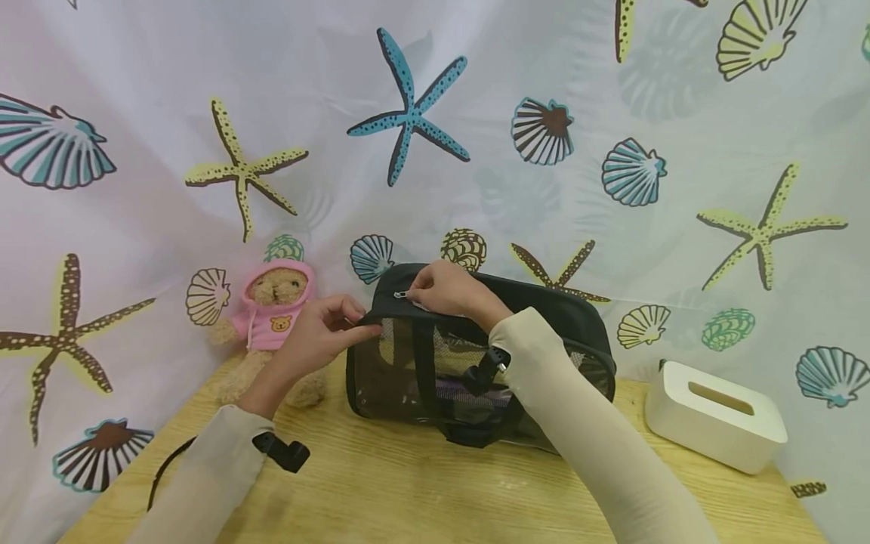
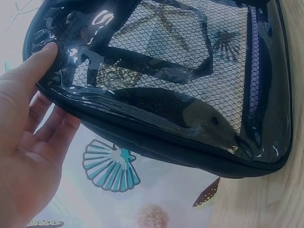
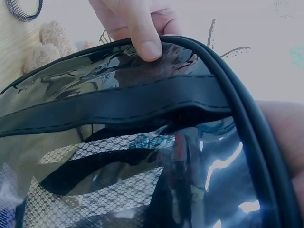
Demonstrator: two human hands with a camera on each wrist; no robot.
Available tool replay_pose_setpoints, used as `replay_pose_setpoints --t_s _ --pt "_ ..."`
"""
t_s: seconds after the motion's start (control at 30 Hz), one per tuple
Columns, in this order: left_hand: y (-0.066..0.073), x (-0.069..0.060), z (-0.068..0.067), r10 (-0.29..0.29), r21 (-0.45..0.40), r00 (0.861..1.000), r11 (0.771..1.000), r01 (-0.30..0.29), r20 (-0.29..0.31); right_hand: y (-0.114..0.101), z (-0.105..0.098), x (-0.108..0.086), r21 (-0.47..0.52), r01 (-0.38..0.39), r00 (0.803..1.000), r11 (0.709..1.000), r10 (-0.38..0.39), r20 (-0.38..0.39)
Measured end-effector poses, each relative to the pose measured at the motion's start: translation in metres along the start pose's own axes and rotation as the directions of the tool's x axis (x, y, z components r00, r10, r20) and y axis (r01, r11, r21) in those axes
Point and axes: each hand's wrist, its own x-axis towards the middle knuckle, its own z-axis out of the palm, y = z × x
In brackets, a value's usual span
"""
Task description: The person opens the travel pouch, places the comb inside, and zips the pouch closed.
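A clear plastic bag [image 1: 394, 378] with black trim and black handles stands on the table in the head view. At its upper left corner, my left hand [image 1: 319, 332] pinches the black edge; in the left wrist view its thumb [image 2: 45, 57] presses the clear front while the fingers lie behind. My right hand [image 1: 445, 289] is on top of the bag, pinching beside the silver zipper pull [image 1: 401, 295]. Only a small part of the right hand [image 3: 280, 128] shows in the right wrist view. Mesh and a purple ridged item [image 1: 458, 393] show through the front.
A teddy bear [image 1: 277, 302] in a pink hoodie sits left of the bag. To the right stands a white tissue box [image 1: 714, 415]. A toothed black hoop [image 3: 23, 14] lies on the wooden table [image 1: 381, 483]. Behind hangs a shell-and-starfish curtain [image 1: 476, 60].
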Motion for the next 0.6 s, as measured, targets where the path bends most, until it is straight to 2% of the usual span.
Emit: replay_pose_setpoints --t_s 0.23,0.43,0.6 --pt "0.001 0.001 -0.002 0.004 -0.016 0.999 1.0 -0.003 0.035 0.001 -0.004 0.0 0.099 -0.004 1.0 0.995 0.005 -0.014" --pt "0.001 0.002 -0.002 -0.017 -0.003 0.999 1.0 0.017 0.037 0.009 -0.017 -0.005 0.225 -0.073 0.997 0.972 0.069 0.023" --pt "-0.001 0.004 -0.001 -0.031 0.001 0.999 1.0 0.031 0.029 0.018 -0.028 -0.014 0.301 -0.092 0.995 0.949 0.08 0.051"
